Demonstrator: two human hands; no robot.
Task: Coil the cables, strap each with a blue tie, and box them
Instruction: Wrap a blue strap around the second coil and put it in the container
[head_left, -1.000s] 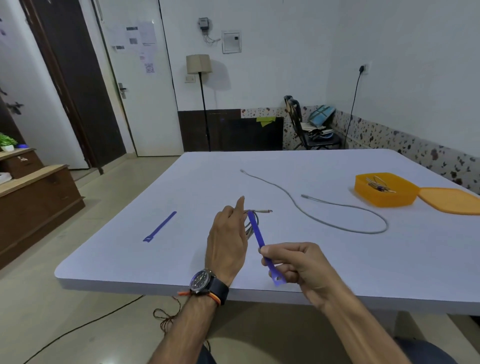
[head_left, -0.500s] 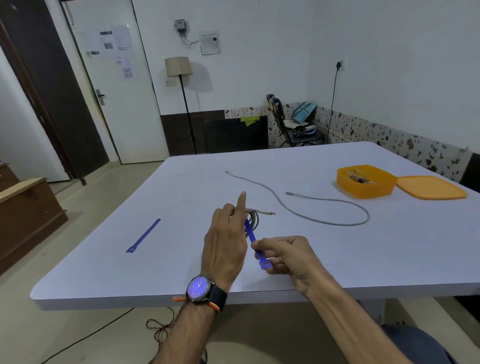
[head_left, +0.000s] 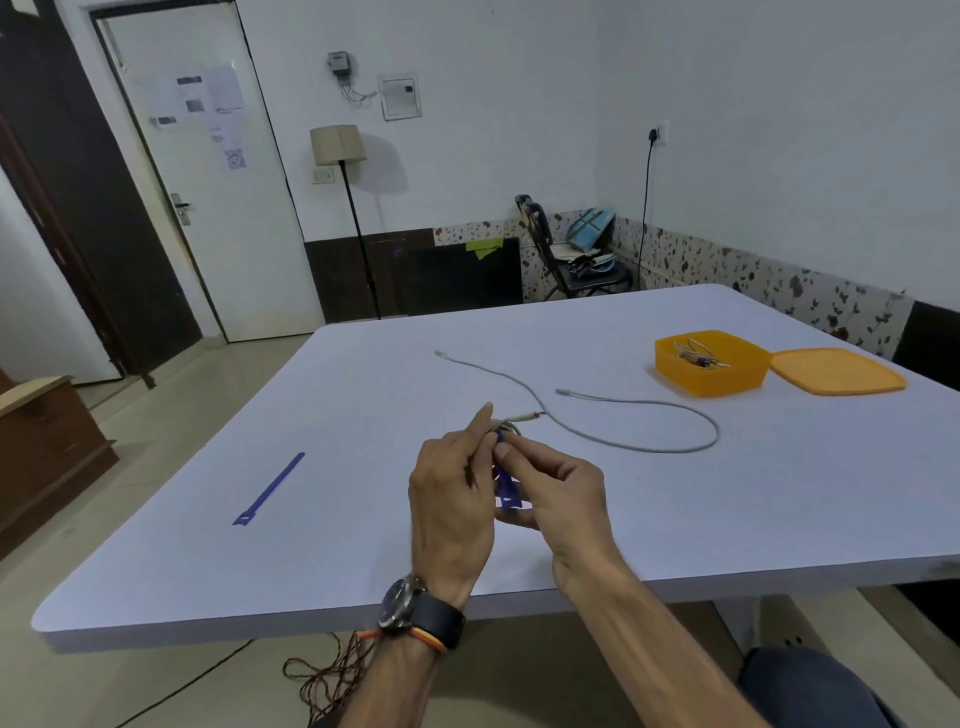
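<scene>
Above the near middle of the white tabletop (head_left: 363, 519), both hands meet around 1 small coiled cable (head_left: 508, 427). The left hand (head_left: 453, 506), with a wristwatch (head_left: 423, 613) on its wrist, grips the coil with curled fingers while its index finger points up and away. The right hand (head_left: 558, 499) pinches a blue tie (head_left: 505, 486) against the coil between thumb and fingertips; the tie's wider slotted end hangs below, between the 2 palms. The coil's plug end sticks out to the right, past the fingers.

A 2nd blue tie (head_left: 269, 490) lies flat toward the left edge, well apart from the hands. An uncoiled grey cable (head_left: 639, 415) curves loosely across the middle of the tabletop. Near the far right corner stands an open orange box (head_left: 709, 371) with cables already inside, and its orange lid (head_left: 836, 370) lies flat, touching its right side.
</scene>
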